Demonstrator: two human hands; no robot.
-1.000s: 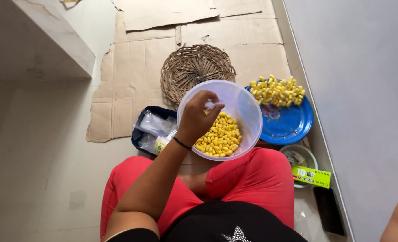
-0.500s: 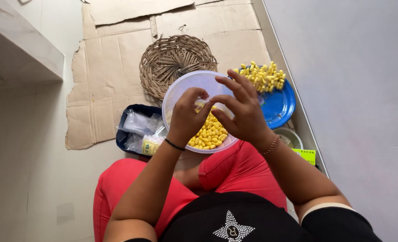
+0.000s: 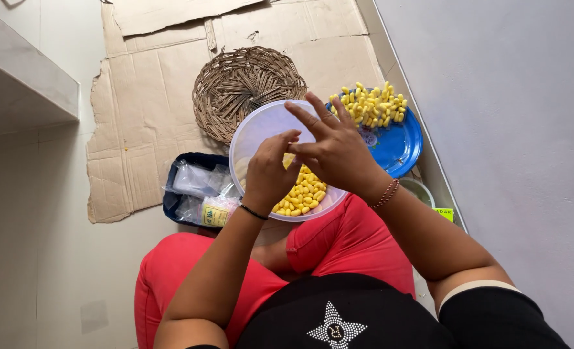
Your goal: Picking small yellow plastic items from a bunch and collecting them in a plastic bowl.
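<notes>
Flattened cardboard (image 3: 145, 97) on floor. Clear bowl (image 3: 261, 126) of yellow pieces (image 3: 306, 190) sits on red-clad lap; both hands above it. Left hand (image 3: 271, 171) pinched shut on something small, can't tell what. Right hand (image 3: 335, 148) fingers spread, touching left. Blue plate (image 3: 400, 145) with more yellow pieces right, woven mat (image 3: 245, 84) behind, dark tray (image 3: 170, 203) left.

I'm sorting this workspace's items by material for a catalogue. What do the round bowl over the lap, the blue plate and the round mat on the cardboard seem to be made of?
Bowl: likely translucent plastic, smooth and slightly frosted; the yellow pieces show through it.
Blue plate: probably plastic, glossy with an even colour and a printed pattern.
Round mat: woven brown cane or wicker, matte, with visible strands and gaps.
</notes>
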